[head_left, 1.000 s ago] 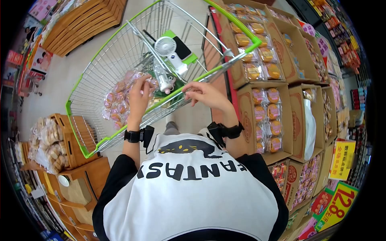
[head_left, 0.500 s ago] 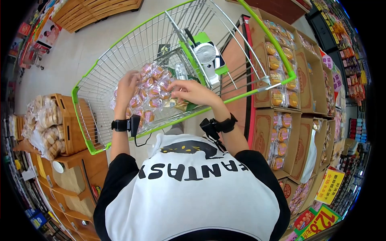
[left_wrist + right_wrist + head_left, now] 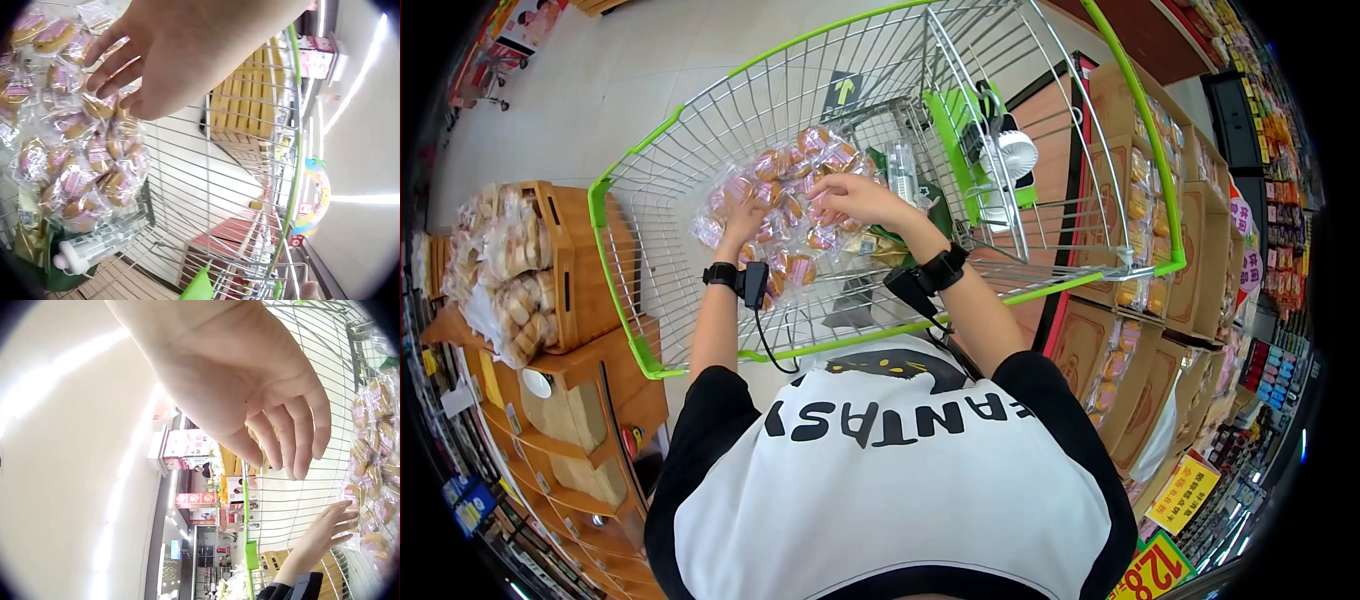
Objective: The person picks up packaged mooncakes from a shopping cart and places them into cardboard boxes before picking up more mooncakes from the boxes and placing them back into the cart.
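Observation:
A pile of clear-wrapped small round cakes (image 3: pixel 800 270) with pink labels lies in a green-edged shopping cart (image 3: pixel 730 75). My left hand (image 3: pixel 745 218) is over the near left side of the pile, its fingers spread loosely and right at the wrappers. In the left wrist view, that hand (image 3: pixel 159 69) overlaps the upper packs with nothing gripped. Bent a little at the knuckles, my right hand (image 3: pixel 865 203) hovers at the pile's right side. Its palm (image 3: pixel 212 394) faces the right wrist camera and holds nothing.
Beside the cakes in the cart are a clear bottle (image 3: pixel 100 244), a gold pack (image 3: pixel 870 245) and a dark green bag (image 3: pixel 940 220). A white fan (image 3: pixel 1012 155) sits on the cart's green seat panel. Cardboard boxes (image 3: pixel 1090 360) stand right; a wooden bread stand (image 3: pixel 585 260) stands left.
Both hands have moved forward from near the cart's handle side to over the cakes. In the head view, the cart's fan and right-hand boxes have shifted right.

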The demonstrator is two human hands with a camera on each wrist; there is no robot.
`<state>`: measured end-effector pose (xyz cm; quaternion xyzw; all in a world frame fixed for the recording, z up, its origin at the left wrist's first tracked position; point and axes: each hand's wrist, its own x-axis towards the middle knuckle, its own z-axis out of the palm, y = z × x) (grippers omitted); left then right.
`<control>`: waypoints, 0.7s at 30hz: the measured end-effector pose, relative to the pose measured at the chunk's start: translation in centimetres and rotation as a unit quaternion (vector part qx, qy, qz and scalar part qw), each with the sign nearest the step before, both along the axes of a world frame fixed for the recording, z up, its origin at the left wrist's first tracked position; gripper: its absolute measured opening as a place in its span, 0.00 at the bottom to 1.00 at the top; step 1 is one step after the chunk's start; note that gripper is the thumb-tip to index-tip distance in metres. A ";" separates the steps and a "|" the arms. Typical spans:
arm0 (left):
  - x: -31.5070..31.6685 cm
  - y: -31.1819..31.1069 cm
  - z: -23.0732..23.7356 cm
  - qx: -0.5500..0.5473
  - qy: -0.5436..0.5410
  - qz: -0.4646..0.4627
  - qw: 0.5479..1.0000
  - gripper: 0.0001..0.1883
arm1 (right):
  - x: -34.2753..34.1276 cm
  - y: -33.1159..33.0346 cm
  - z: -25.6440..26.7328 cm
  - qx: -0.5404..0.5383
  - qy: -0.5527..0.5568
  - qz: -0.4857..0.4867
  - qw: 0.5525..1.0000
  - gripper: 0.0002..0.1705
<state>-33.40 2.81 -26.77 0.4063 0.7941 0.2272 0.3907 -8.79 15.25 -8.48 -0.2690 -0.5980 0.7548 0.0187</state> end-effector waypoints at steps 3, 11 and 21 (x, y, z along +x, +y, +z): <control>1.4 -0.5 0.6 -0.079 -0.057 0.039 0.994 0.14 | -1.0 -0.1 -1.2 -0.047 -0.044 0.005 0.998 0.14; 3.0 -2.2 -7.9 -0.041 -0.163 0.195 0.966 0.14 | -1.1 -0.6 -7.5 -0.131 -0.115 -0.075 0.982 0.13; 4.5 -0.4 -6.6 -0.024 -0.243 0.249 0.937 0.13 | 0.5 -0.8 -9.8 -0.185 -0.141 -0.164 0.959 0.14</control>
